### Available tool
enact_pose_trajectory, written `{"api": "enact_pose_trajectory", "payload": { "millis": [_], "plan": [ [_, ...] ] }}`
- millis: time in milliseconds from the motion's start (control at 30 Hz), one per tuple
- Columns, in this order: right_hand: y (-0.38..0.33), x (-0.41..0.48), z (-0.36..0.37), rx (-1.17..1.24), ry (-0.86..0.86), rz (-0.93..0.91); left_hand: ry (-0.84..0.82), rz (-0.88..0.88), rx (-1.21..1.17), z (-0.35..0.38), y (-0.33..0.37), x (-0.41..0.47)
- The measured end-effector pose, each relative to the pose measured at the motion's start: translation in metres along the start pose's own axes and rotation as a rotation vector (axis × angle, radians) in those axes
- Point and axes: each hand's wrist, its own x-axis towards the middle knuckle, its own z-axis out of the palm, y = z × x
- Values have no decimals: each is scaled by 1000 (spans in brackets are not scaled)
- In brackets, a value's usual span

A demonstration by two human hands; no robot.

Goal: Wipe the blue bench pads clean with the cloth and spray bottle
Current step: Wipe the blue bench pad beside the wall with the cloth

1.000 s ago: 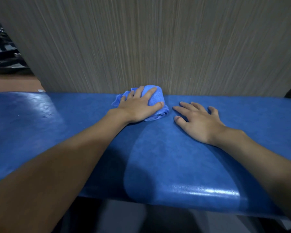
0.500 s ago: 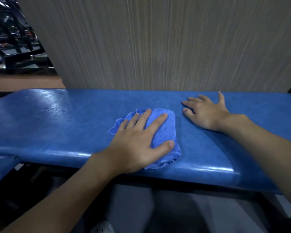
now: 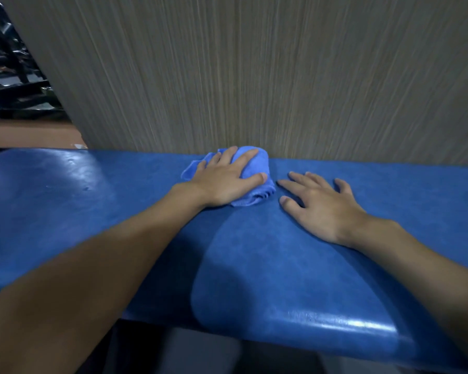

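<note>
A glossy blue bench pad point(image 3: 268, 265) spans the whole view from left to right. My left hand point(image 3: 224, 182) presses flat on a bunched light-blue cloth point(image 3: 257, 164) at the pad's far edge, right against the wall. Its fingers lie straight over the cloth. My right hand point(image 3: 319, 203) rests palm-down on the bare pad just right of the cloth, fingers spread. No spray bottle is in view.
A grey wood-grain wall panel point(image 3: 254, 71) rises directly behind the pad. Dark metal gym frames point(image 3: 14, 85) stand on a brown floor point(image 3: 30, 132) at the far left. Below the pad's near edge the floor is dark.
My left hand has pushed the cloth from the pad's near edge back to the far edge by the wall. My right hand stays flat on the pad beside it.
</note>
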Motion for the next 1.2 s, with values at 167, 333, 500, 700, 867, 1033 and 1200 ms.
{"api": "enact_pose_trajectory", "payload": {
  "millis": [167, 333, 500, 700, 867, 1033, 1200],
  "plan": [
    [0, 0, 0, 10, 9, 5, -7, -22, 0, -1, -2, 24],
    [-1, -1, -1, 26, 10, 7, 9, -8, 12, -1, 1, -13],
    [-1, -4, -2, 34, 23, 14, -34, 45, 29, -2, 9, -92],
    [-5, -9, -4, 38, 23, 12, 25, 122, 78, 2, 6, -166],
    [-9, -12, -16, -75, 27, 9, 21, 115, 65, 0, 5, -166],
    [-12, -5, -13, 44, -7, 4, 0, 75, 43, -3, -2, -117],
    [-11, -1, 0, -6, -5, -14, 22, 13, 14, -3, -10, -43]
  ]
}}
